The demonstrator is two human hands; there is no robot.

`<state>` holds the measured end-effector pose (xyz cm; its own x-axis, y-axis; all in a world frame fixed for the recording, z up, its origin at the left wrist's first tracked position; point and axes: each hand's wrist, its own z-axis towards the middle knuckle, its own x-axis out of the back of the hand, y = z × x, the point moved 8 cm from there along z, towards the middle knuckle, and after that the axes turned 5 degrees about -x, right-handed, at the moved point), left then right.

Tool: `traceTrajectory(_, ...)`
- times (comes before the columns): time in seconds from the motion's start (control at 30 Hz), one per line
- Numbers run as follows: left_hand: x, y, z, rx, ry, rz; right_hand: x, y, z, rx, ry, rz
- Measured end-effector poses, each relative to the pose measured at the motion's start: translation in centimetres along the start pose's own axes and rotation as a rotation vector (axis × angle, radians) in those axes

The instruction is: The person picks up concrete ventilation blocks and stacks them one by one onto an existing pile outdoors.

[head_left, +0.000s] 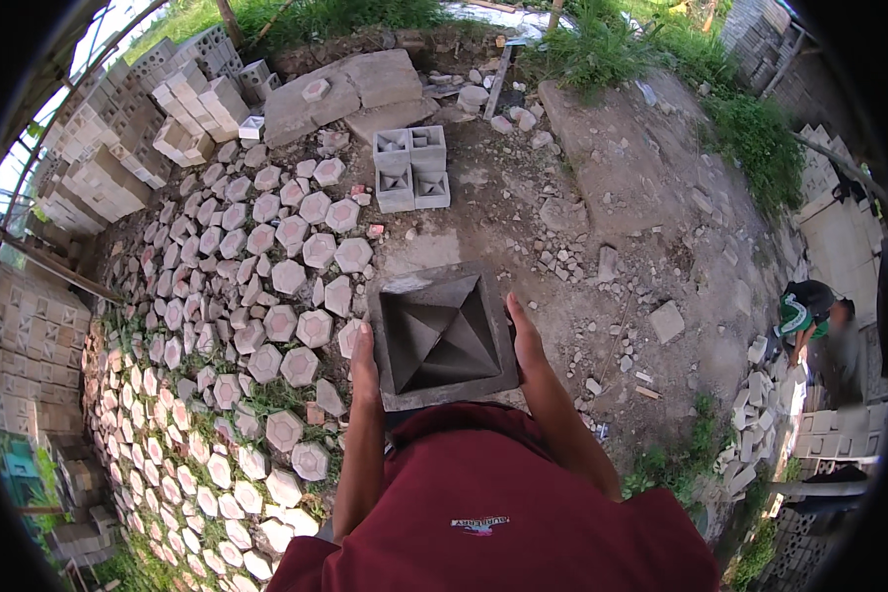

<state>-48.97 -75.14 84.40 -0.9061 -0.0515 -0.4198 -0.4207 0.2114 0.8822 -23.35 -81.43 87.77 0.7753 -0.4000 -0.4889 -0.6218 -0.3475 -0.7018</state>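
Note:
A dark grey square concrete block (454, 350), with triangular faces sunk inside a thick rim, is held up in front of my body. My left hand (364, 357) presses flat against its left side, the thumb pointing up along the edge. Against the right side lies my right hand (525, 340), gripping the block from there. Most of the fingers of both hands are hidden below the block. Farther ahead on the ground, paler blocks of the same pattern stand together in a small square group (411, 168).
Hexagonal pavers (286, 276) cover the ground on the left, with stacked concrete blocks (202, 99) behind. A broken slab (340, 89) lies at the back. Rubble (562, 261) scatters over the dirt at right. At far right a person (809, 316) bends beside piled blocks (755, 414).

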Motion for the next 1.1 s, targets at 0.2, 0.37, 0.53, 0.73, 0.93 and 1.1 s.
traceTrajectory(0.2,-9.3,0.5,8.4,-0.011,-0.213,0.202,3.0,-5.3,6.1,0.089,0.013,0.183)
traceTrajectory(0.37,-13.9,-1.4,18.8,0.11,-0.288,0.017,3.1,-11.7,15.9,0.15,0.094,0.02)
traceTrajectory(0.53,-16.4,-2.5,28.9,0.155,-0.089,0.154,1.8,-16.9,25.7,0.059,0.059,-0.151)
traceTrajectory(0.73,-22.0,-0.8,38.4,0.209,-0.131,0.083,3.3,-21.4,34.5,-0.172,0.091,-0.134)
traceTrajectory(0.93,-24.1,-1.2,46.6,0.274,-0.109,0.023,-0.3,-29.9,41.6,-0.16,-0.06,-0.377)
traceTrajectory(1.1,-27.4,-0.7,54.0,0.185,-0.038,0.057,0.0,-32.6,50.9,-0.302,-0.077,-0.534)
